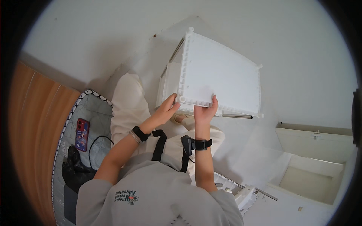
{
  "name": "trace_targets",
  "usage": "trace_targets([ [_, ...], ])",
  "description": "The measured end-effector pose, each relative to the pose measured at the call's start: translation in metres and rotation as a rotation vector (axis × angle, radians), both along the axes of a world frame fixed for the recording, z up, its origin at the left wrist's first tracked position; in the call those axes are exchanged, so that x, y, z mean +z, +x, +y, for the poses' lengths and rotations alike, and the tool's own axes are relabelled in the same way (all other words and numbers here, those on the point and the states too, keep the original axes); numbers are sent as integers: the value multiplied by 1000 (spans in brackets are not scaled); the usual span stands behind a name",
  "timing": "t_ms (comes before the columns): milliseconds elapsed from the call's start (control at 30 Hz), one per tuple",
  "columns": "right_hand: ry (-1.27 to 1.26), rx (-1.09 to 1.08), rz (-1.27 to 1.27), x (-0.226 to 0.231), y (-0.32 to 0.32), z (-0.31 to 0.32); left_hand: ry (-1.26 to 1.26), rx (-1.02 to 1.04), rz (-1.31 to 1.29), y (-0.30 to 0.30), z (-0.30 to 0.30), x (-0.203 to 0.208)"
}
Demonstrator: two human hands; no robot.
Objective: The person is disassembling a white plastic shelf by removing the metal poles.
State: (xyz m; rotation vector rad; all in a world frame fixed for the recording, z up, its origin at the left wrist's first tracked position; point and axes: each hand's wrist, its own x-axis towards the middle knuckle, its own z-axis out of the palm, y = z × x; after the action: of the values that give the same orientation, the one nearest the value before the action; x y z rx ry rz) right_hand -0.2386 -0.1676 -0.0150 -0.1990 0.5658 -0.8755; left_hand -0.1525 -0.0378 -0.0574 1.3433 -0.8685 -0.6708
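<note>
A white plastic shelf rack point(222, 71) stands in front of me, with a ribbed rim and round sockets at the corners of its top panel. My left hand point(166, 110) is closed around the near left corner, its fingers against the round socket point(181, 99). Just to the right, my right hand point(206, 112) grips the near edge of the panel, thumb on top and the other fingers hidden beneath. Metal tubes point(237, 116) show under the panel at its near right and along its left side.
On a grey padded mat point(98, 109) at the left lie a phone in a decorated case point(82, 134), a black cable and a dark bag-like item point(75, 169). Loose white rack parts point(247, 195) lie at the lower right. An open cardboard box point(313, 165) stands farther right.
</note>
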Motion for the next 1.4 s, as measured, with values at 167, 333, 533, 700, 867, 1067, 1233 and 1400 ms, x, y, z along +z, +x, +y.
trace_targets([
  [167, 49, -27, 79, 6, -5, -16, -14, -67, 60, -7, -14, 0],
  [333, 33, -123, 114, 16, -20, -38, -41, -156, 64, -13, -37, 13],
  [533, 50, -166, 90, 38, -41, -63, -147, -224, -10, -33, -74, 15],
  [700, 39, -169, 54, 40, -60, -84, -183, -205, -97, -43, -93, 30],
  [867, 42, -180, 58, 42, -71, -98, -15, -414, -12, -41, -101, 52],
  [1067, 43, -177, 20, 37, -90, -116, -92, -432, -5, -56, -117, 57],
  [1233, 58, -247, 112, 40, -98, -122, -80, -465, 6, -65, -127, 58],
  [1400, 71, -247, 110, 43, -102, -125, -8, -486, 2, -68, -133, 60],
])
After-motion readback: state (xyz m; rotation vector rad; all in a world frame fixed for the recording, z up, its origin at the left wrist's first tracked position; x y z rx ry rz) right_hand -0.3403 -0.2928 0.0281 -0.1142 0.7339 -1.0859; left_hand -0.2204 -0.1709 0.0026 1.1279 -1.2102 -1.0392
